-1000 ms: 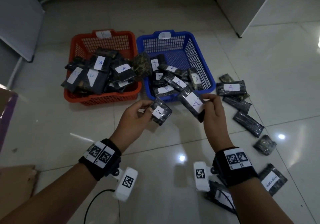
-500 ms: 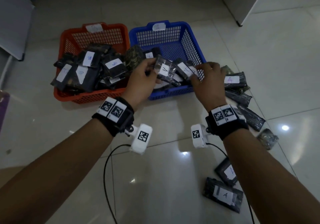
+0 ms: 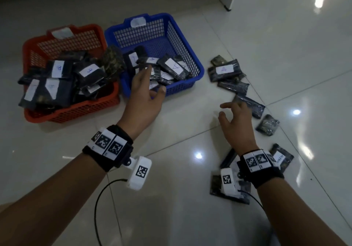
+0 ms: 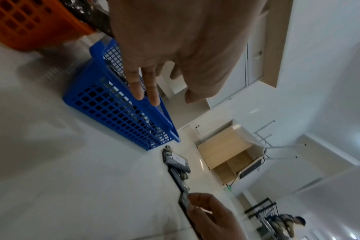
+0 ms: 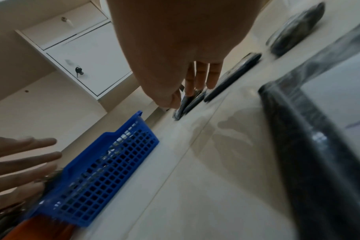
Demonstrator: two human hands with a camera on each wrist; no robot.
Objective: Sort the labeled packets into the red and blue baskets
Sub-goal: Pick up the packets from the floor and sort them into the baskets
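Neither grip holds anything: left hand (image 3: 144,101) hovers, fingers spread, over the blue basket's (image 3: 192,59) near rim; right hand (image 3: 238,120) hangs with fingers loose above loose packets (image 3: 249,103) on the floor (image 3: 181,198). Labeled packets fill the red basket (image 3: 76,110) and lie in the blue one.

Unreadable from my seat: labels on the red basket (image 3: 62,116) packets, ink too faint and smeared. Packet under my right wrist camera (image 3: 229,183), mostly covered, label hidden. Right-wrist view: large near packet (image 5: 310,162) blurred and cut by the frame edge. Left hand (image 5: 21,162) there motion-smeared, cropped at the left border. Blue basket (image 4: 121,113) contents, only glints through mesh.
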